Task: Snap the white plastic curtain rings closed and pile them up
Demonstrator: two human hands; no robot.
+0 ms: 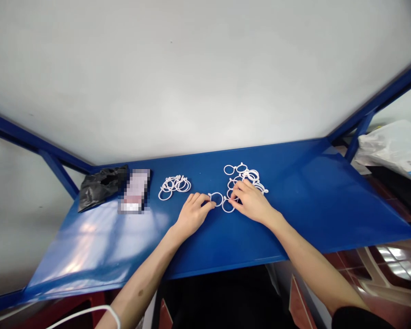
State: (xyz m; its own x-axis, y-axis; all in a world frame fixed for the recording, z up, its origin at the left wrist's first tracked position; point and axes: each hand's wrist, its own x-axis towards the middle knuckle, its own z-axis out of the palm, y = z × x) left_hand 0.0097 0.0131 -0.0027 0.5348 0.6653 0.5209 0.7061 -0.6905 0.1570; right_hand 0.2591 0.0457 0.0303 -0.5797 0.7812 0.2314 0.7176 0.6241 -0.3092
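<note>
White curtain rings with small eyelets lie on a blue tabletop [205, 249]. My left hand [192, 214] pinches the left side of one white curtain ring [222, 197] between thumb and fingers. Just right of it, a second curtain ring [228, 212] sits at the fingertips of my right hand [252, 201], which are closed on its edge. The two rings are close together; whether they touch is unclear. Behind and partly under my right hand spreads a loose pile of rings [257, 174]. A smaller cluster of rings [171, 183] rests to the left, beyond my left hand.
A crumpled black plastic bag [102, 185] and a blurred-out flat rectangular object [136, 189] lie at the table's left. Blue metal frame bars [352, 137] rise at both sides before a pale back wall [205, 82]. A clear plastic package [393, 146] stands beyond the right bar.
</note>
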